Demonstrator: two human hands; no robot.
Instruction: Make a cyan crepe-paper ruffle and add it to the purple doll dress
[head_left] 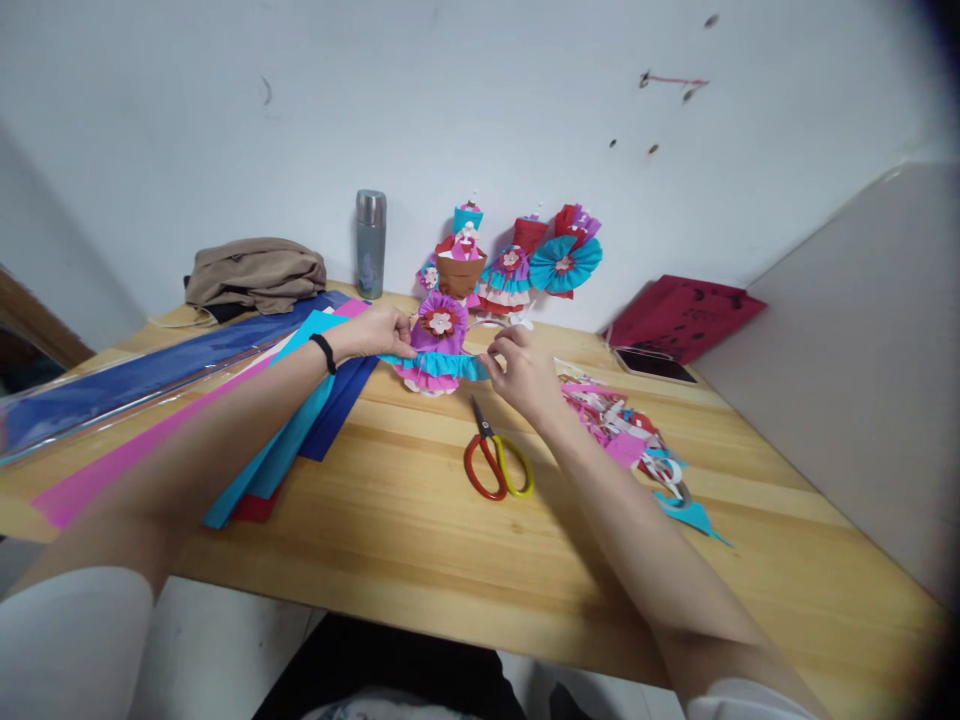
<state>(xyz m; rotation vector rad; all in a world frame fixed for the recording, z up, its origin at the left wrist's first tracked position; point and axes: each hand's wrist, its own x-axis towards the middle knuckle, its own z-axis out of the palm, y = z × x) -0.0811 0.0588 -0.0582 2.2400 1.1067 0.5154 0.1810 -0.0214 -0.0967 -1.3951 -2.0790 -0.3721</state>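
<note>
A turquoise ruffled paper strip (448,366) stretches between my two hands, across the front of a small paper dress figure. Its left end is pinched in my left hand (381,332), which has a black band at the wrist. My right hand (523,368) pinches the other end between thumb and fingers. The paper dress figure (439,328) stands upright, with a purple body, a flower with a white centre, a brown top and a pink frill below. Scissors (496,460) with one red and one yellow handle lie on the table just in front of it.
Several finished paper dresses (517,265) stand behind by the wall, near a grey flask (370,245). Coloured paper strips (300,400) and a brown cloth (255,272) lie left. To the right are paper scraps (626,430), a phone (655,365) and a dark red bag (682,318).
</note>
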